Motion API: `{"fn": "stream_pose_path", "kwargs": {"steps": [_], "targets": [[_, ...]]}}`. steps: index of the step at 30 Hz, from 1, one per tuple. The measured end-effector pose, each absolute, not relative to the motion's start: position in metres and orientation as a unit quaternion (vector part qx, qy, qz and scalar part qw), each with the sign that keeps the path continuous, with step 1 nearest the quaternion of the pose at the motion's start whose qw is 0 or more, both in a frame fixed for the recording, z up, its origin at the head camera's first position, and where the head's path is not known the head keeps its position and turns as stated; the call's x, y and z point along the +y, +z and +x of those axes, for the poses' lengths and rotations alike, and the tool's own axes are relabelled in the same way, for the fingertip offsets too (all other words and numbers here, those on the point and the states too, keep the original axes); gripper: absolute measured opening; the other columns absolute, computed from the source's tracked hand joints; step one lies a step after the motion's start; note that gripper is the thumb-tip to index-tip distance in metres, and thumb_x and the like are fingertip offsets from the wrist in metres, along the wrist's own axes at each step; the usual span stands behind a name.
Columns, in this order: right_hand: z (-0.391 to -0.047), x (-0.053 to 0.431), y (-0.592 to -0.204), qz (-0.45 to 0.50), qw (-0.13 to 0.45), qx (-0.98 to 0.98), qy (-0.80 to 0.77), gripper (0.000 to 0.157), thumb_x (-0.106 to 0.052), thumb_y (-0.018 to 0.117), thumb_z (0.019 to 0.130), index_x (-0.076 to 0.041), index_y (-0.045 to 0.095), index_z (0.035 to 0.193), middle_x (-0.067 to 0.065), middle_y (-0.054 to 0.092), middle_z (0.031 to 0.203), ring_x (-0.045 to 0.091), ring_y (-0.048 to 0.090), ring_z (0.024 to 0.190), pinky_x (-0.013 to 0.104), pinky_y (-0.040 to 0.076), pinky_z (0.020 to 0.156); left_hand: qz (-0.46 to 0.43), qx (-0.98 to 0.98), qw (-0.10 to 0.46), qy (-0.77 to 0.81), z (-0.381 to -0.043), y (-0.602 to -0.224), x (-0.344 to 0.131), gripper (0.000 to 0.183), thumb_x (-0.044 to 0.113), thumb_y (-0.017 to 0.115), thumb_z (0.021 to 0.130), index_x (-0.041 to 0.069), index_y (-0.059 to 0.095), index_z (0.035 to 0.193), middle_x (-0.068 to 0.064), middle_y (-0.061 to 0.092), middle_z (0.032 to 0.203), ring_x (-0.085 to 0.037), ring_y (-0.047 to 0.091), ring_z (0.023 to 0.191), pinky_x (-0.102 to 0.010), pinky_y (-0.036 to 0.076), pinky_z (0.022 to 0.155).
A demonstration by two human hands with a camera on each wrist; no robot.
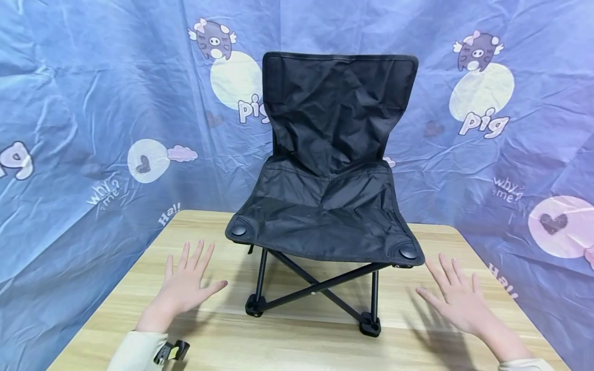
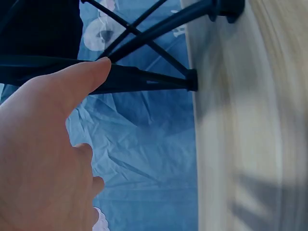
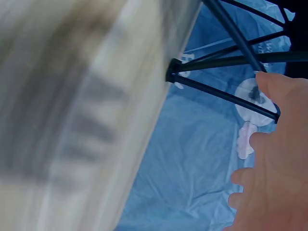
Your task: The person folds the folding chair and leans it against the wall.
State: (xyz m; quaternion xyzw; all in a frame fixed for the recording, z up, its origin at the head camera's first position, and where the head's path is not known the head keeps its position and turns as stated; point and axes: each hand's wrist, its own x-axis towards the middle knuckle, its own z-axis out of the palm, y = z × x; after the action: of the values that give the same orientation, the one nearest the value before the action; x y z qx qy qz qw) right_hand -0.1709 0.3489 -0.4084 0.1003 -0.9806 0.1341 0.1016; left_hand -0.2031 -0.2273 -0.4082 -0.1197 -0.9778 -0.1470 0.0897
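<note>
A black folding chair (image 1: 325,206) stands unfolded on the wooden table, its fabric seat and backrest facing me. Crossed metal legs (image 1: 313,288) end in black plastic feet. To the left of the chair, my left hand (image 1: 185,288) hovers with fingers spread, apart from it. On the other side my right hand (image 1: 459,304) is held out the same way, fingers straight, holding nothing. In the left wrist view the thumb of the left hand (image 2: 43,125) overlaps the dark frame. The right wrist view has the right hand (image 3: 279,144) in front of the chair's legs (image 3: 226,91).
The light wooden table (image 1: 301,350) carries the chair and shows the shadows of both hands. Behind and at both sides hangs a blue printed cloth (image 1: 116,77). A small black device (image 1: 171,353) sits at the left wrist, by a pale sleeve.
</note>
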Motion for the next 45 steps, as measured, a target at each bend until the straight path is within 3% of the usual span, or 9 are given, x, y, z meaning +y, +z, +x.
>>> {"fn": "stream_pose_path", "kwargs": {"steps": [5, 10, 25, 35, 41, 45], "targets": [[-0.17, 0.347, -0.397, 0.112, 0.121, -0.978, 0.129, 0.079, -0.043, 0.053, 0.1, -0.015, 0.009, 0.161, 0.035, 0.012, 0.156, 0.055, 0.0, 0.144, 0.075, -0.015, 0.106, -0.126, -0.978, 0.088, -0.143, -0.204, -0.402, -0.225, 0.097, 0.066, 0.056, 0.089, 0.008, 0.021, 0.159, -0.023, 0.012, 0.162, -0.048, -0.001, 0.147, -0.071, -0.011, 0.111], [-0.17, 0.345, -0.388, 0.124, 0.136, -0.973, 0.136, 0.08, -0.041, 0.055, 0.1, -0.019, 0.009, 0.161, 0.035, 0.015, 0.156, 0.054, -0.001, 0.145, 0.075, -0.014, 0.106, -0.135, -0.977, 0.097, -0.136, -0.201, -0.393, -0.22, 0.096, 0.065, 0.055, 0.09, 0.008, 0.019, 0.159, -0.023, 0.012, 0.162, -0.049, 0.0, 0.147, -0.071, -0.007, 0.112], [-0.163, 0.333, -0.354, 0.17, 0.183, -0.955, 0.157, 0.079, -0.031, 0.061, 0.098, -0.013, 0.016, 0.16, 0.033, 0.022, 0.154, 0.053, 0.008, 0.145, 0.068, -0.01, 0.113, -0.167, -0.966, 0.122, -0.156, -0.192, -0.36, -0.208, 0.097, 0.06, 0.058, 0.092, 0.011, 0.01, 0.16, -0.022, 0.01, 0.163, -0.047, 0.002, 0.148, -0.068, -0.002, 0.115], [-0.154, 0.325, -0.329, 0.203, 0.2, -0.946, 0.157, 0.076, -0.027, 0.064, 0.096, -0.008, 0.023, 0.158, 0.031, 0.03, 0.15, 0.049, 0.013, 0.145, 0.051, -0.003, 0.122, -0.183, -0.954, 0.146, -0.187, -0.187, -0.343, -0.201, 0.098, 0.057, 0.06, 0.092, 0.009, 0.008, 0.16, -0.022, 0.014, 0.162, -0.044, 0.007, 0.149, -0.067, 0.008, 0.115], [-0.146, 0.319, -0.318, 0.201, 0.165, -0.942, 0.213, 0.076, -0.025, 0.062, 0.098, -0.019, 0.018, 0.16, 0.026, 0.026, 0.155, 0.05, 0.018, 0.143, 0.064, 0.008, 0.117, -0.197, -0.942, 0.156, -0.223, -0.185, -0.335, -0.197, 0.097, 0.049, 0.064, 0.093, 0.009, 0.007, 0.16, -0.019, 0.018, 0.163, -0.044, 0.014, 0.147, -0.065, 0.015, 0.116], [-0.139, 0.315, -0.312, 0.193, 0.122, -0.937, 0.264, 0.075, -0.024, 0.057, 0.101, -0.029, 0.011, 0.161, 0.026, 0.016, 0.16, 0.048, 0.011, 0.146, 0.074, 0.008, 0.111, -0.203, -0.933, 0.157, -0.252, -0.183, -0.331, -0.194, 0.095, 0.046, 0.064, 0.094, 0.013, 0.006, 0.161, -0.019, 0.018, 0.162, -0.045, 0.018, 0.146, -0.066, 0.019, 0.114]]}}
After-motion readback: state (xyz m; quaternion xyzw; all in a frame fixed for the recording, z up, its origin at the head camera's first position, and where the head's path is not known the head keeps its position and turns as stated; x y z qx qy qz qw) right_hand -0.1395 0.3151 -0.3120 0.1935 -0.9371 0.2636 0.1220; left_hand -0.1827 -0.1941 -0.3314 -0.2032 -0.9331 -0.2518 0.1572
